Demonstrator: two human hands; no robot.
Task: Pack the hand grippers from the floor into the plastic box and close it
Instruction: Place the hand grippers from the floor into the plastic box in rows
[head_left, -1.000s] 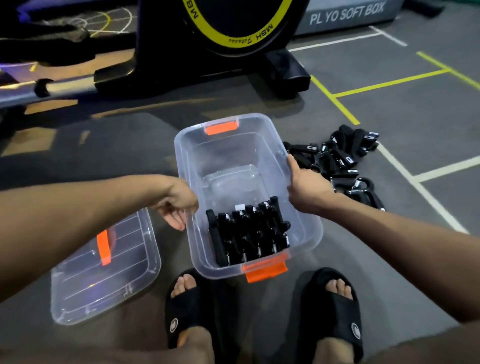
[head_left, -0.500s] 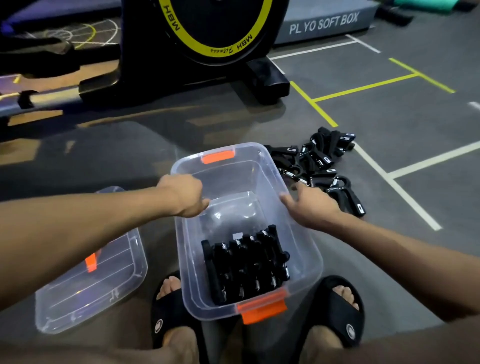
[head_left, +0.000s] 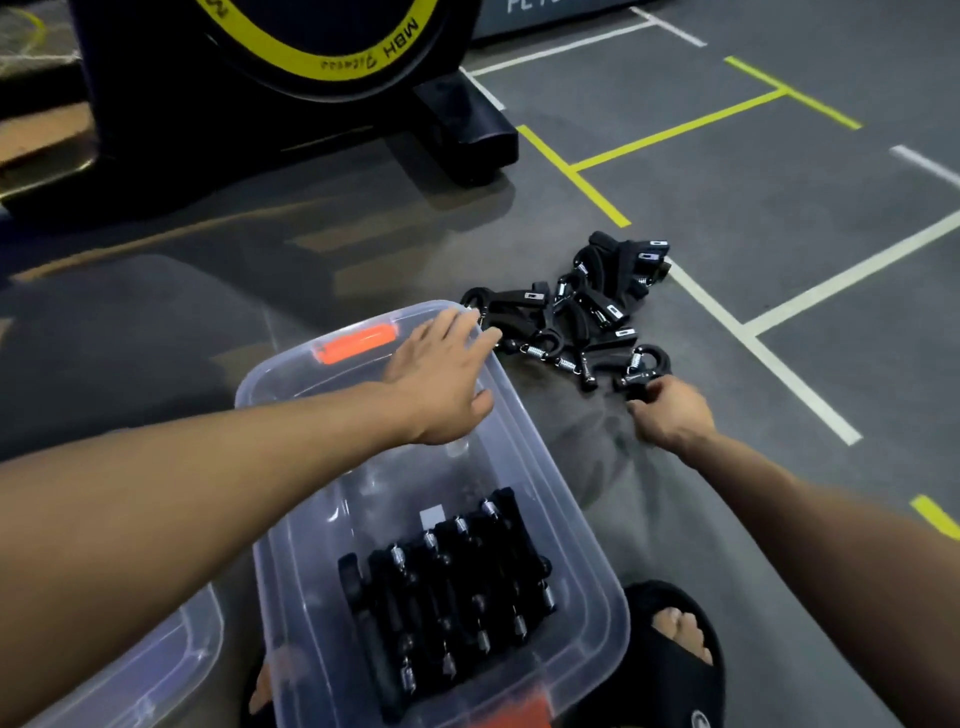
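Floor: grey gym floor (head_left: 779, 218) marked with white and yellow painted lines, carrying everything below.
Machine: black exercise machine (head_left: 291, 114) with a yellow-ringed wheel lettered "MBH", standing at the far side, well apart from the box.
Box: clear rectangular plastic box (head_left: 582, 587) with orange latches at both short ends, sitting open on the floor between the person's feet; the far orange latch (head_left: 353, 344) lies just left of the left hand.
Lid: clear plastic lid (head_left: 156, 670), only a corner in view, lying on the floor to the left of the box and partly behind the left forearm.
Packed grippers: a row of black spring hand grippers (head_left: 447, 592) lying side by side in the near half of the box; the far half shows bare plastic.
Loose grippers: a heap of black hand grippers with metal springs (head_left: 582, 312) on the floor just beyond the box's far right corner.
Sandal: black slide sandal (head_left: 670, 649) on the right foot, just beside the box's near right corner.
Left hand: left hand (head_left: 441, 374) stretched over the far end of the box, fingers spread and empty, fingertips at the edge of the heap.
Right hand: right hand (head_left: 670, 413) at the near edge of the heap, fingers curled around the handle of one black gripper (head_left: 641, 371) that rests on the floor.
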